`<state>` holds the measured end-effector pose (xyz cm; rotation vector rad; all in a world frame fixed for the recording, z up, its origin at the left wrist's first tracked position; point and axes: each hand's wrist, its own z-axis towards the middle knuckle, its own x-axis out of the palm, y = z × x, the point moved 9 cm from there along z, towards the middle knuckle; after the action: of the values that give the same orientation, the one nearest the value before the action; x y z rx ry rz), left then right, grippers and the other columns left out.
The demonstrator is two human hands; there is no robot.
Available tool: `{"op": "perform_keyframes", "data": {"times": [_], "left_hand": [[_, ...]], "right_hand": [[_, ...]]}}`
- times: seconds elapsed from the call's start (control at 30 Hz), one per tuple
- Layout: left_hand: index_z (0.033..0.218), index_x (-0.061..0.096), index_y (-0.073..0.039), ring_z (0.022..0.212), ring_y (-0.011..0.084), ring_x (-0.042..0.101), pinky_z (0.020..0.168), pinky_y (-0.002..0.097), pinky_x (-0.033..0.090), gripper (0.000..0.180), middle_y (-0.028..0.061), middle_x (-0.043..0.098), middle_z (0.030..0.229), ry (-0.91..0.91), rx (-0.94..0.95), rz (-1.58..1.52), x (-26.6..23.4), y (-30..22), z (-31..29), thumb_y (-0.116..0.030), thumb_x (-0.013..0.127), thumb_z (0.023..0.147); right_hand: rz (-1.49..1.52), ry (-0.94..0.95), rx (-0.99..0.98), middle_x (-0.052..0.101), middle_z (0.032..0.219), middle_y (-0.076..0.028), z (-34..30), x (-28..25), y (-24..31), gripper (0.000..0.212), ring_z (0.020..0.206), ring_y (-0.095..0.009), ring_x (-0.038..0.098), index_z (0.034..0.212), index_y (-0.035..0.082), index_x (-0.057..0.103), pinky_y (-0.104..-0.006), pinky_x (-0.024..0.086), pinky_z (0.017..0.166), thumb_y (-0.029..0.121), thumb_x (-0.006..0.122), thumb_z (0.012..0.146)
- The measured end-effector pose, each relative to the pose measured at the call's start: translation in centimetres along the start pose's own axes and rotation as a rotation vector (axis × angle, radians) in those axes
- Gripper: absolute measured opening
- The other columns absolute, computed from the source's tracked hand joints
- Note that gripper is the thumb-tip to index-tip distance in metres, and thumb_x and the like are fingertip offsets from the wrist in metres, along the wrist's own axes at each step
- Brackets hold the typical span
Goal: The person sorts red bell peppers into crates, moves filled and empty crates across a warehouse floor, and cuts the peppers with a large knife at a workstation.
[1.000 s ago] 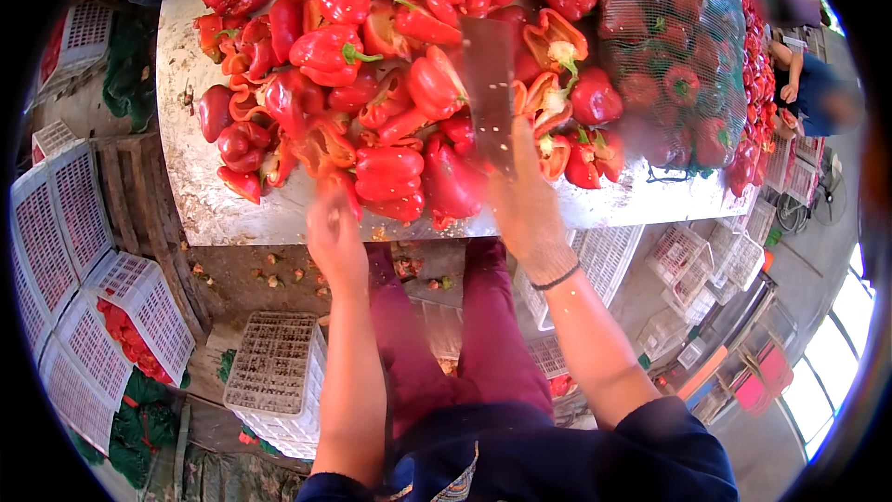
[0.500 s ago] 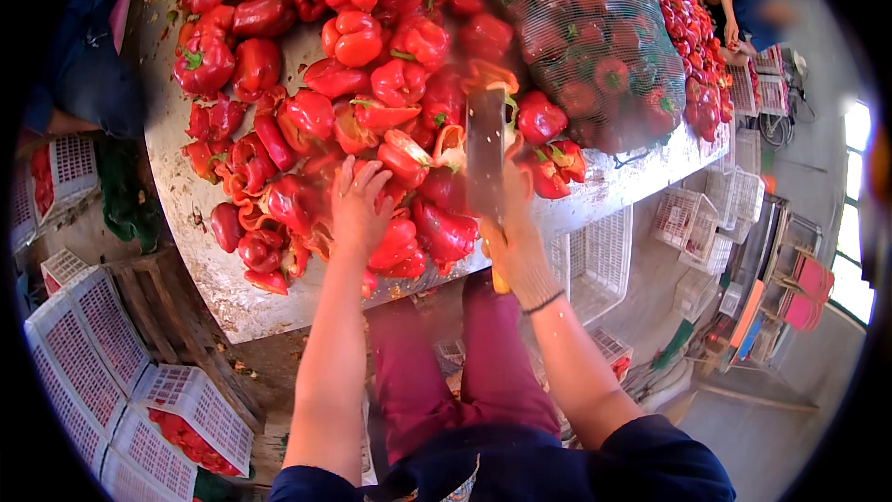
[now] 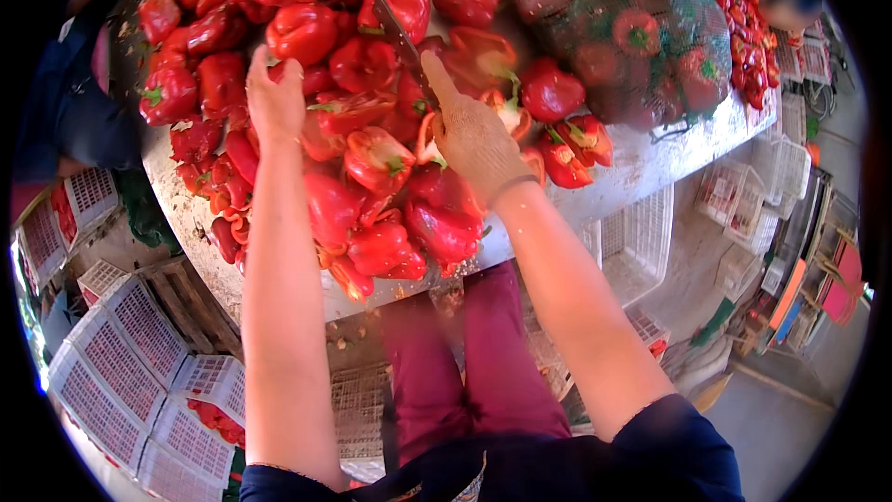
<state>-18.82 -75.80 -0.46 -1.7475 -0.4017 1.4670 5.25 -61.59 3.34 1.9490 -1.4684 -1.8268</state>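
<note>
My right hand (image 3: pixel 478 135) grips a knife (image 3: pixel 402 40), its forefinger stretched along the back of the blade. The blade slants away to the far left over the heap, close to a whole red bell pepper (image 3: pixel 401 11); contact is unclear. My left hand (image 3: pixel 276 98) is open and empty, thumb and fingers apart, at the near side of another whole red pepper (image 3: pixel 302 34). Between my forearms lie cut peppers, among them a pepper half (image 3: pixel 377 160) with pale flesh showing. The knife's handle is hidden in my palm.
The metal table (image 3: pixel 367 300) carries the pepper heap. A green mesh sack (image 3: pixel 609 46) full of peppers rests at the far right. White crates (image 3: pixel 636 242) stand beyond the right edge, and more crates (image 3: pixel 121 372) at lower left. Other people are at both far sides.
Both hands have moved farther over the heap, the left one also leftward. The knife has swung from pointing straight away to slanting left. The whole view has shifted slightly.
</note>
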Motion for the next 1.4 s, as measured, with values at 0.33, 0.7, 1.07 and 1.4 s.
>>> {"op": "perform_keyframes", "data": {"times": [0.33,0.7,1.07,1.4], "left_hand": [[0.137,0.042,-0.004,0.123,0.0295,0.048,0.103,0.0365,0.037,0.061,0.0182,0.048,0.134,0.119,0.016,0.104,3.9,-1.4,-0.1,-0.021,0.065,0.083],[0.126,0.05,0.003,0.117,0.0203,0.053,0.099,0.0318,0.041,0.036,0.0125,0.055,0.126,-0.075,-0.526,-0.429,-4.3,0.2,-21.9,0.0,0.047,0.09],[0.108,0.06,0.002,0.098,0.0183,0.061,0.091,0.0301,0.047,0.023,0.0093,0.063,0.104,0.179,-0.694,-0.364,-6.8,2.7,-31.2,0.003,0.047,0.089],[0.114,0.056,0.001,0.1,0.0172,0.059,0.091,0.0294,0.045,0.03,0.0079,0.062,0.106,0.283,-0.796,-0.428,-3.7,3.1,-33.0,0.007,0.045,0.087]], "right_hand": [[-0.018,0.252,0.284,0.063,0.1,-0.022,-5.5,-3.1,-4.6,0.071,0.08,-0.045,0.061,0.149,0.018,0.015,-0.0511,0.049,0.072,0.012,0.049,0.086],[0.162,-0.483,-0.161,0.046,0.133,-0.023,-0.5,-13.1,3.7,0.069,0.088,-0.038,0.06,0.146,-0.001,0.014,-0.0411,0.051,0.075,0.005,0.049,0.087],[-0.061,0.174,0.178,0.062,0.082,-0.026,-3.6,-3.5,-0.5,0.074,0.076,-0.042,0.062,0.146,0.009,0.016,-0.0516,0.048,0.073,0.005,0.053,0.083],[-0.336,-0.115,-0.31,0.061,0.082,-0.018,4.3,-15.7,1.5,0.067,0.071,-0.038,0.063,0.142,0.019,0.025,-0.0468,0.053,0.058,0.014,0.058,0.084]]}}
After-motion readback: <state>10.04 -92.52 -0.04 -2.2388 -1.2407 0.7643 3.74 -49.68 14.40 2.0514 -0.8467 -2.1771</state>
